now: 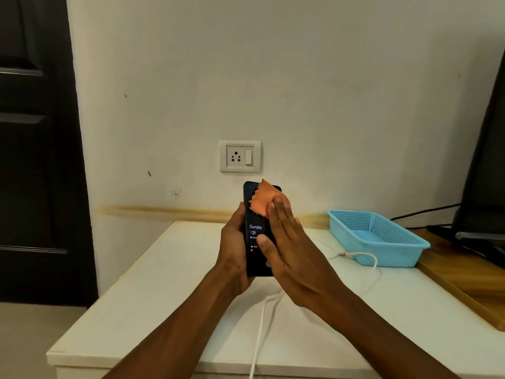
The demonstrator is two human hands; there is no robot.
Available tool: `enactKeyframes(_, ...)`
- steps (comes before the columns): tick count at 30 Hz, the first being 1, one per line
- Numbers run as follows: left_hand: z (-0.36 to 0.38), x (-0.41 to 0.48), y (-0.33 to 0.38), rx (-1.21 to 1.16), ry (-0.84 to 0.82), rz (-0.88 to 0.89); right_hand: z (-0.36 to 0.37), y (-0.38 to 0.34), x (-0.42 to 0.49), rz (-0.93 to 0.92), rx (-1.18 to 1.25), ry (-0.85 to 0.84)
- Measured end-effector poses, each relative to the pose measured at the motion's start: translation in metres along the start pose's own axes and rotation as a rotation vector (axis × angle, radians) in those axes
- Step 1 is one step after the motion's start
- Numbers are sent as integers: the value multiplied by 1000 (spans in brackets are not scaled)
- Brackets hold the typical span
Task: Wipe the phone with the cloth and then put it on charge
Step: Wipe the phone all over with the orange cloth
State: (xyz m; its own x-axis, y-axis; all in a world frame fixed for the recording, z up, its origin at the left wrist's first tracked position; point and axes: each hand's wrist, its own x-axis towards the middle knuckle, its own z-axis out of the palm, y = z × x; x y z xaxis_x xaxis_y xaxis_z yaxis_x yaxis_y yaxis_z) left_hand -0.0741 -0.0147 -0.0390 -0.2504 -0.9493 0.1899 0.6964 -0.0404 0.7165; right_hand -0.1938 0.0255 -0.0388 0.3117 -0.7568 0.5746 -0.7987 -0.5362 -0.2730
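My left hand [233,250] grips a dark phone [252,214] upright above the white table [153,302], its lit lock screen facing me. My right hand [289,247] lies flat across the screen, fingers pressing a small orange cloth [263,199] against the phone's upper part. A white charging cable [259,329] runs over the table from the front edge, under my hands, to its plug end [343,254] near the blue basket. A wall socket with a switch [240,156] sits on the wall just above the phone.
A light blue plastic basket [382,242] stands at the table's back right. A wooden surface [470,283] adjoins on the right with a dark monitor [489,170] and black cables. A dark door [35,149] fills the left.
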Motion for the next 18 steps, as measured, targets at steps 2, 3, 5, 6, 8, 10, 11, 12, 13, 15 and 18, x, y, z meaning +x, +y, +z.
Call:
enactKeyframes(2, -1, 0, -1, 31, 21, 27, 3, -4, 5, -2, 25, -2)
enactKeyframes(3, -1, 0, -1, 47, 34, 38, 5, -6, 7, -11, 28, -4)
enactKeyframes(5, -1, -1, -1, 71, 58, 55, 9, -10, 7, -47, 17, -2)
enactKeyframes(6, -1, -2, -1, 82, 71, 63, 10, -11, 6, -69, 11, -3)
enactKeyframes(8, -3, -1, 0, 91, 96, 72, 13, -14, 2, -108, 20, -17)
enactKeyframes(10, -5, 0, -1, 87, 105, 58, 12, -15, -5, -141, 39, -43)
enactKeyframes(11, -7, 0, -2, 90, 109, 46, 11, -14, -9, -157, 37, -55)
enactKeyframes(12, -8, 0, -3, 95, 114, 31, 10, -13, -13, -169, 24, -66)
enactKeyframes(13, -9, 0, -3, 98, 117, 13, 8, -11, -17, -178, 9, -77)
enactKeyframes(15, -10, 0, -1, 95, 111, -25, 5, -8, -25, -181, -15, -101)
enactKeyframes(18, -7, 1, 1, 85, 98, -44, 1, -3, -34, -169, -61, -109)
